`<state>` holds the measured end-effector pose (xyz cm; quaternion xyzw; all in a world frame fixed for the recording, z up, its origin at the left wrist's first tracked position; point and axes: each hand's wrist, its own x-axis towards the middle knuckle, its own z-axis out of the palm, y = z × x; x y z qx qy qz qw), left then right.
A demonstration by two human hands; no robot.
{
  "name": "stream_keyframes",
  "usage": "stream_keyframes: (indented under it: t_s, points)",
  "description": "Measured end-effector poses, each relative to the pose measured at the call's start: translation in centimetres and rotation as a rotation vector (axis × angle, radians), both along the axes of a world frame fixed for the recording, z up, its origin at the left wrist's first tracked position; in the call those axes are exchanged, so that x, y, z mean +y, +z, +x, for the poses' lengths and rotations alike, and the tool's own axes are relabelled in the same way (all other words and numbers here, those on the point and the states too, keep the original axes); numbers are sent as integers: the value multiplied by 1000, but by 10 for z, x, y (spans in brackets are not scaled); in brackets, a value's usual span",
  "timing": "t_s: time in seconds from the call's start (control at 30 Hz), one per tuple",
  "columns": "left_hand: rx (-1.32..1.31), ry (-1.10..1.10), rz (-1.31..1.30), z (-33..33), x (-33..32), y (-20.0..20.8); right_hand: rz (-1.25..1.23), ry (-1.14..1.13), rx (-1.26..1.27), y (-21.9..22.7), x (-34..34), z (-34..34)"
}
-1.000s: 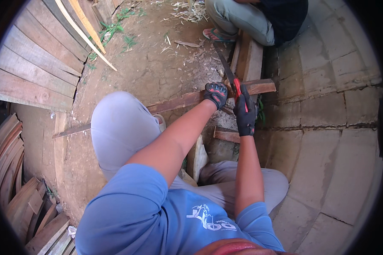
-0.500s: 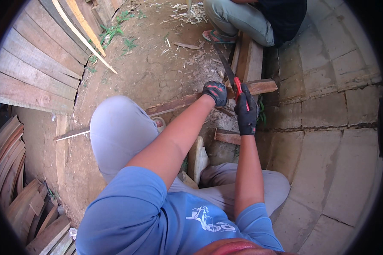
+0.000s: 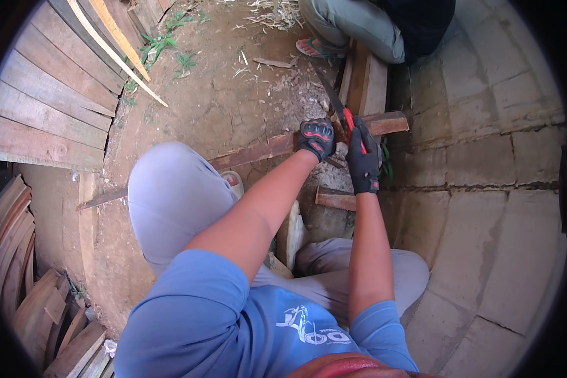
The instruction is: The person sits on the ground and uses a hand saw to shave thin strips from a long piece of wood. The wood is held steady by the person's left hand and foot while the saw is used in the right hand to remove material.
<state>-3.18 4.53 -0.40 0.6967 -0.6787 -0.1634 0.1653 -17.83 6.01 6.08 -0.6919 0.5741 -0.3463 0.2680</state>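
Nearby, my left knee [image 3: 173,195] hides part of one long plank [image 3: 258,152]. Short of the plank's right end, my gloved right hand [image 3: 364,159] wraps the red handle of one saw [image 3: 348,118], blade pointing away. My gloved left hand [image 3: 317,137] curls on the plank, fingers hidden, so I can't tell whether it pinches. Beyond run beams [image 3: 375,82] I can't count; farther, one crouching person [image 3: 356,28] is cut off at the top.

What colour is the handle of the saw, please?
The handle is red where it shows, in the head view.
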Motion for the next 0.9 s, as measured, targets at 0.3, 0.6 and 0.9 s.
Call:
stream_keyframes:
  t_s: [0.3, 0.6, 0.9]
  points:
    - [-61, 17, -164, -6, 7, -8, 181, 16, 355, 86, -30, 21]
    - [-128, 31, -193, -9, 10, -20, 98, -25, 205, 141, 92, -13]
    - [28, -20, -163, -2, 21, 11, 150, -201, 109, 179, 157, -63]
